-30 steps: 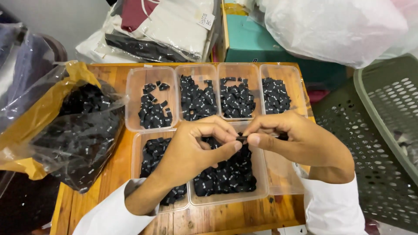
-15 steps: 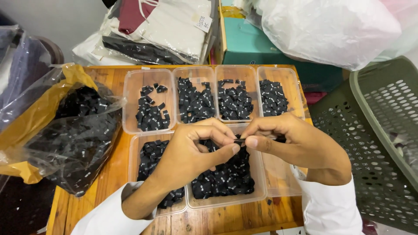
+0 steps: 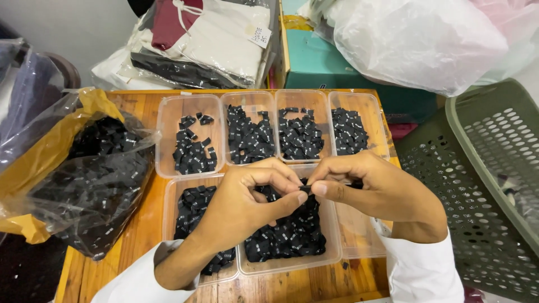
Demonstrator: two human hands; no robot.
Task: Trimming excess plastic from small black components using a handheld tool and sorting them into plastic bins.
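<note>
We record matt black woven cloth labels (image 3: 248, 140) in clear, smooth plastic trays (image 3: 191, 106) on a varnished, grained wooden table (image 3: 140, 224), a glossy, crinkled plastic bag (image 3: 84, 168) beside them, and a matt green perforated plastic basket (image 3: 483, 163).

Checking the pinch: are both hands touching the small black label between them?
Touching. The head view shows fingertips of the left hand and right hand pinching the small black label.

Wooden table (image 3: 143, 230) crowded with sorting trays.
Clear plastic tubs (image 3: 168, 140) of small black labels (image 3: 250, 137) sit beside a label-stuffed plastic bag (image 3: 84, 179).
</note>
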